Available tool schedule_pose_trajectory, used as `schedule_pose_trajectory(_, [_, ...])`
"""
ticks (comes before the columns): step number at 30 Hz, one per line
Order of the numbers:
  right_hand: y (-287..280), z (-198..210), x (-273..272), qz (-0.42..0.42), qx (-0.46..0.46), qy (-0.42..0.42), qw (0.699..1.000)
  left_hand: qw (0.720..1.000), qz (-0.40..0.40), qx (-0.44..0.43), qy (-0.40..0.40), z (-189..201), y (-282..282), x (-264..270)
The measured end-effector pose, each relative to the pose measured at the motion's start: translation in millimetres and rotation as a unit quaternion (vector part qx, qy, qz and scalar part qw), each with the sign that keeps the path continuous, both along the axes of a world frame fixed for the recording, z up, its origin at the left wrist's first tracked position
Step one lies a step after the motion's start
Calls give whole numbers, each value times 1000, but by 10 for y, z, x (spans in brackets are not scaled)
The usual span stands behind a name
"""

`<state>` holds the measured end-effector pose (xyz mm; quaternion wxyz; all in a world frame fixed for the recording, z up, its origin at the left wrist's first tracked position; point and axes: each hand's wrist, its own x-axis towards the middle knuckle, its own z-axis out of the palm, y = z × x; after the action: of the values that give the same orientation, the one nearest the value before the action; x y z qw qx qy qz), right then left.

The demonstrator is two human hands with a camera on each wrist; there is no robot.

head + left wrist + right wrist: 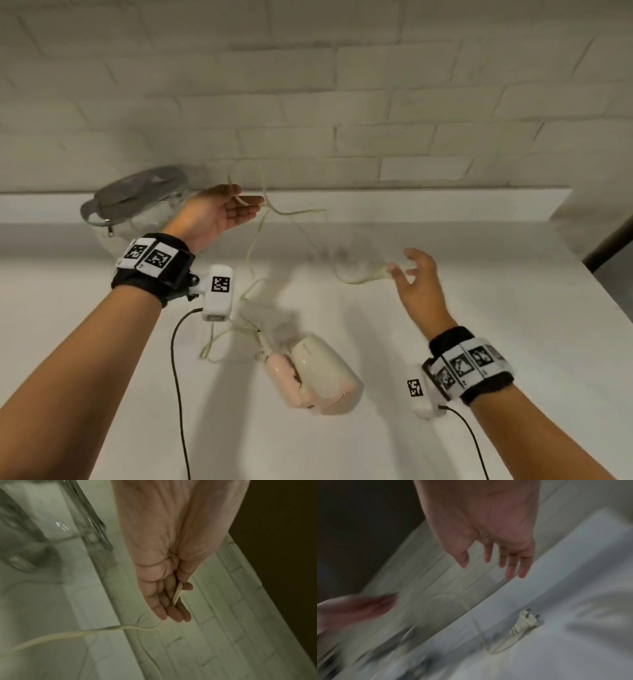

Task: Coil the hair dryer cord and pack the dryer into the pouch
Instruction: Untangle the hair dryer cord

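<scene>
Two hands share the coiling: left hand pinches cord loops as an anchor, while right hand, fingers spread and holding nothing, reaches toward the plug.

Readable words: none in any of the three views.
Left wristband: two square black-and-white coded markers on white panels; a tiny mark below each, too small to read.
Left wrist camera housing: one square black-and-white coded marker on its white face; a pattern only, no letters.
Right wristband: a row of square black-and-white coded markers, blurred; tiny marks beneath them, unreadable.
Right wrist camera housing: one square black-and-white coded marker.
Hair dryer: a faint grey mark on the cream body, too small and blurred to read.
Wrist views: too blurred for any lettering.
</scene>
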<state>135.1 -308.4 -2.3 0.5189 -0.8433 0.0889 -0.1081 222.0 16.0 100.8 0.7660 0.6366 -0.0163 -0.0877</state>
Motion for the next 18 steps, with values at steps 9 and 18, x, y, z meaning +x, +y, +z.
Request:
schedule_pose_trajectory(9, [1143,-411,-606,450,-400,126,788,991,120,-47,23,-351,902,-551])
schedule_pose_trajectory(18, [215,-193,-240,279,-610,262,694,932,336,-51,129,-947,1632,-1011])
